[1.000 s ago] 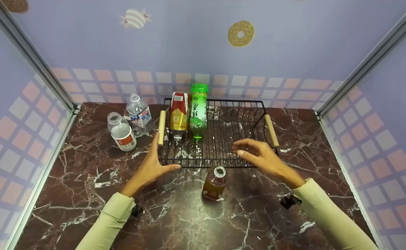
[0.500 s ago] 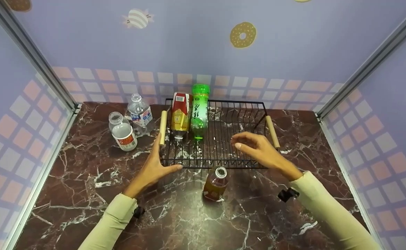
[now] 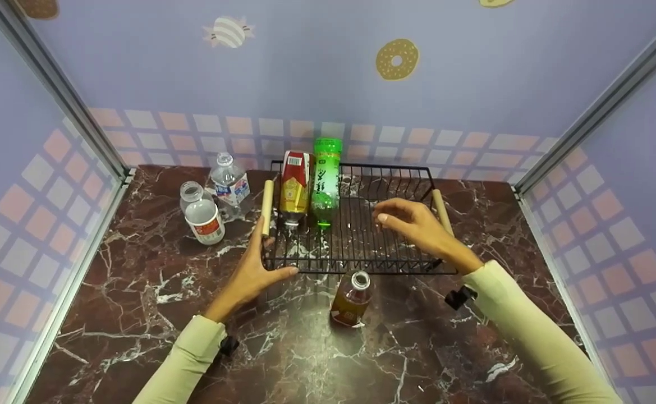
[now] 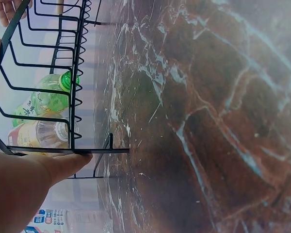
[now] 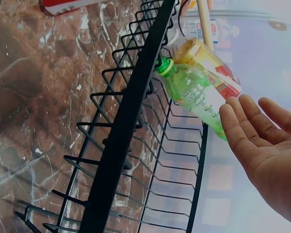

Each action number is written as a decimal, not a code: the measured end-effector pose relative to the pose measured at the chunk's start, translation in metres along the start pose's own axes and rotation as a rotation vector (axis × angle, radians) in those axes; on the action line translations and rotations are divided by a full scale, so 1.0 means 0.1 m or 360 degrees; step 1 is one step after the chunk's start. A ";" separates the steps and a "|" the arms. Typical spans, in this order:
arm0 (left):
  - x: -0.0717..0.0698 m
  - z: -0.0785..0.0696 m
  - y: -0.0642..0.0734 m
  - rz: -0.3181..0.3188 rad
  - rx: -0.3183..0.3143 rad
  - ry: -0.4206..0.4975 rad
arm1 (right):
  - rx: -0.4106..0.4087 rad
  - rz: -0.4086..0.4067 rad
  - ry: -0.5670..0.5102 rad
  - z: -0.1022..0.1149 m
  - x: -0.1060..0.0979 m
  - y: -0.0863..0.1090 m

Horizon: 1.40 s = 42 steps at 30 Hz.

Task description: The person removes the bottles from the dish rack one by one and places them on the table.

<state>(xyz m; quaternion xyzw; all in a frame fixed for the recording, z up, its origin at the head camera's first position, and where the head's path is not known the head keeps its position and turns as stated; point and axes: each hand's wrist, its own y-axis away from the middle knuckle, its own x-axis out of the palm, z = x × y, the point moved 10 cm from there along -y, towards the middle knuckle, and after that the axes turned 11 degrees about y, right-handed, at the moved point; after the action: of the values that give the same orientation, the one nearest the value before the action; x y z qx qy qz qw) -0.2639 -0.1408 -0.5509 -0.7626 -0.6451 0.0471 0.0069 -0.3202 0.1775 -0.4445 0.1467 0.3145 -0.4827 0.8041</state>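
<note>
My left hand [image 3: 249,274] grips the front left corner of a black wire dish rack [image 3: 372,264], the thumb straight along its front and the fingers at the side below the wooden handle. Over the rack's right half hovers my right hand [image 3: 417,227], holding nothing; its fingers look relaxed in the right wrist view. Two bottles lie slanted in the left half of the rack, necks toward the front: one with a red and yellow label [image 3: 296,185], one green [image 3: 326,182]. A clear bottle with a brown-red label [image 3: 351,302] stands uncapped in front of the rack.
Left of the rack stand a clear bottle with a red and white label [image 3: 203,216] and another with a blue and white label [image 3: 231,182]. Patterned walls [image 3: 316,73] enclose the dark marbled tabletop [image 3: 283,359] at the back and sides.
My right hand has risen slightly, away from the rack's front rail and toward the back. My left hand stays at the corner. The bottles keep their places; the whole view has shifted a little.
</note>
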 end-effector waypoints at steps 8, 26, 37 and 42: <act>-0.02 0.01 0.01 -0.0015 0.0002 0.0037 | 0.0046 -0.0008 0.0061 -0.07 -0.03 -0.18; 0.01 0.06 0.00 -0.0023 0.0008 0.0041 | 0.0101 0.0053 0.0221 -0.23 0.13 -0.60; -0.02 0.00 0.03 -0.0051 0.0029 -0.0018 | 0.0127 0.0092 0.0211 -0.27 0.21 -0.77; -0.03 -0.02 0.03 -0.0043 0.0030 -0.0048 | 0.0133 0.0104 0.0229 -0.31 0.25 -0.84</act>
<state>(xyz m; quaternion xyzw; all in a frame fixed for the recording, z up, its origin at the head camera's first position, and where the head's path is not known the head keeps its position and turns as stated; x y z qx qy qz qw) -0.2607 -0.1439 -0.5490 -0.7529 -0.6549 0.0645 0.0049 -0.3958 0.1359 -0.4790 0.2246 0.3460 -0.4571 0.7879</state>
